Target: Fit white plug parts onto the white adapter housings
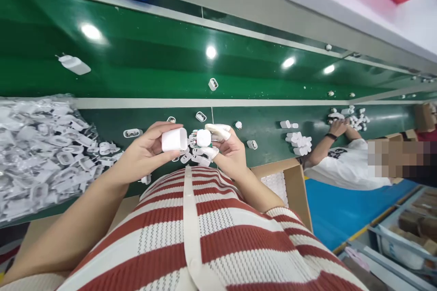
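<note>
My left hand is closed round a white plastic charger shell, pinched between thumb and fingers. My right hand, with white finger cots on thumb and fingertips, grips a small white charger insert with a bit of green circuit board showing. The two parts are held close together, a narrow gap apart, above the green work shelf. Several small white end caps lie scattered on the shelf just beyond my hands.
A big pile of white parts in clear plastic lies left. A lone charger rides the green conveyor belt. A cardboard box of white parts stands at my right. A co-worker's hand reaches into more chargers.
</note>
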The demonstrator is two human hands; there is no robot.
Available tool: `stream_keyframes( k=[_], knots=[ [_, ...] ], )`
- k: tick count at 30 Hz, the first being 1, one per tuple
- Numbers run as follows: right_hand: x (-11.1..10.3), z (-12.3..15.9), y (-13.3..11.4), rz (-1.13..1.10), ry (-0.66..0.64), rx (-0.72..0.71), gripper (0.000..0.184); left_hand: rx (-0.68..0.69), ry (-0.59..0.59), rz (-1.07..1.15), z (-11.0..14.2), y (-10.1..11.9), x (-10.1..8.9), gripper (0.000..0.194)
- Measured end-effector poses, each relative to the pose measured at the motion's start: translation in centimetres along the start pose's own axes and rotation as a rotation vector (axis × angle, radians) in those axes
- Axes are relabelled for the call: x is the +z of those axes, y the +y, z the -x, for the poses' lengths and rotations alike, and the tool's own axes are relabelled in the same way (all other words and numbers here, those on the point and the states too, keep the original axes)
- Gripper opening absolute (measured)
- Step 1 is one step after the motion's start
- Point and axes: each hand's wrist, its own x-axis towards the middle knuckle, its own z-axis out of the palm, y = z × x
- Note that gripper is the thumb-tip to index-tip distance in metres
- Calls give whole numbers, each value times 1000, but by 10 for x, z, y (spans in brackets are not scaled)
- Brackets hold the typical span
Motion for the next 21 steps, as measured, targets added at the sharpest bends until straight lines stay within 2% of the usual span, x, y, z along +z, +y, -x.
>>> stream_keyframes(
  k=[2, 5, 9, 12, 14, 17, 21],
  knots=[
    [7, 2, -11, 11, 15, -32, 50, 51, -14, -21, 5, 6, -2, 54],
    [15, 3, -27, 57, 28, -102, 45, 59, -5, -12, 11, 14, -2, 58],
    [21, 2, -44, 98, 77, -247, 41, 95, 8, -17, 15, 23, -2, 54],
    [22, 2, -49, 120, 79, -286, 42, 130, 3, -12, 14, 26, -4, 51],
    [22, 4, -49, 136, 87, -278, 45, 67, -30, 111, 13, 26, -6, 44],
    [22, 6, -47, 121, 106, -292, 49, -94, -72, 363, 10, 27, -6, 46],
    [22, 7, -45, 83, 94, -307, 50, -117, -34, 386, 7, 33, -1, 48]
  ],
)
